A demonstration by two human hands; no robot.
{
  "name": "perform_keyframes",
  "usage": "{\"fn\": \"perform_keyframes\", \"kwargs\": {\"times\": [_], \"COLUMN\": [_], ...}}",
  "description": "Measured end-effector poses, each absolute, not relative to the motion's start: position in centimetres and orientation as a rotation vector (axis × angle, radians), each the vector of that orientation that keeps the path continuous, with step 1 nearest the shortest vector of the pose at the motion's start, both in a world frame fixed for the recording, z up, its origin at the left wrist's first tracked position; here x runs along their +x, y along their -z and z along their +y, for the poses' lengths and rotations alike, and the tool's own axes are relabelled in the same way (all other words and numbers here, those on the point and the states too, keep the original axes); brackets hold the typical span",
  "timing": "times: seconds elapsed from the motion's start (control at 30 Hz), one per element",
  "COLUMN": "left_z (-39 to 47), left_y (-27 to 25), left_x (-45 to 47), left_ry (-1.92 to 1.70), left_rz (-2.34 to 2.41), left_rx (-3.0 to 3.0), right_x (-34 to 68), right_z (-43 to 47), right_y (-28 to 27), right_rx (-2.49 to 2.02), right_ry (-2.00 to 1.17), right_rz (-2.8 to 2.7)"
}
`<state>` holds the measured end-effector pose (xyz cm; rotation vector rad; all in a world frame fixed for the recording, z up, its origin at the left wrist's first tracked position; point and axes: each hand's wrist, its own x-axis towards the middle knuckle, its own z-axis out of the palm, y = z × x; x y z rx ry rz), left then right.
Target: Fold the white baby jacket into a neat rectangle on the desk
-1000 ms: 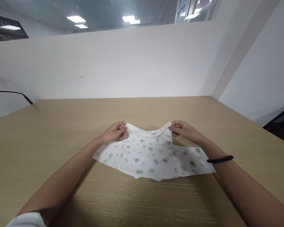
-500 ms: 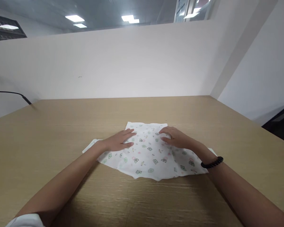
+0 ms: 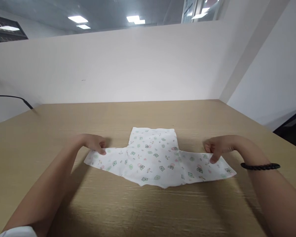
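A white baby shirt (image 3: 150, 161) with a small green and pink animal print lies flat on the table, its body pointing away from me and its two sleeves spread sideways. My left hand (image 3: 95, 143) is closed at the far edge of the left sleeve (image 3: 113, 159), thumb on the cloth and fingers curled behind. At the right sleeve (image 3: 199, 166), my right hand (image 3: 218, 146) pinches the far edge in the same way, its thumb lying on the fabric. A black beaded bracelet (image 3: 260, 166) circles my right wrist.
The wood-grain table (image 3: 148, 115) runs back to a white partition (image 3: 138, 65). A black cable (image 3: 12, 96) comes in at the left edge. Something dark (image 3: 293, 126) stands at the far right.
Both hands have moved outward from the shirt's body, where they lay with fingers extended, to the sleeves. Their fingers have closed, and the sleeves now show more fully.
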<state>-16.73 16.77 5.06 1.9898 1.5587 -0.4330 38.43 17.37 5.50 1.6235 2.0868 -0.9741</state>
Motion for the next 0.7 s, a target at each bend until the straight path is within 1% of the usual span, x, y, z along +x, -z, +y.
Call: {"fn": "perform_keyframes", "kwargs": {"times": [0.17, 0.23, 0.4, 0.6, 0.7], "left_z": [16.2, 15.9, 15.4, 15.0, 14.6], "left_y": [-5.8, -6.3, -7.3, -8.2, -9.2], "left_x": [-16.6, -16.5, -17.1, -17.2, -16.5], "left_ry": [0.432, 0.399, 0.302, 0.24, 0.156], "left_rz": [1.365, 1.289, 1.214, 1.194, 1.12], "left_rx": [1.761, 1.673, 1.61, 1.629, 1.818], "right_x": [38.0, 38.5, 40.5, 40.5, 38.9], "right_z": [17.6, 17.6, 16.6, 15.1, 15.0], "right_y": [-5.5, -5.7, -7.0, -8.7, -9.4], "right_rx": [1.62, 1.595, 1.58, 1.705, 1.668], "right_ry": [0.914, 1.031, 1.546, 1.699, 1.823], "right_rz": [2.02, 2.087, 2.161, 2.36, 2.386]}}
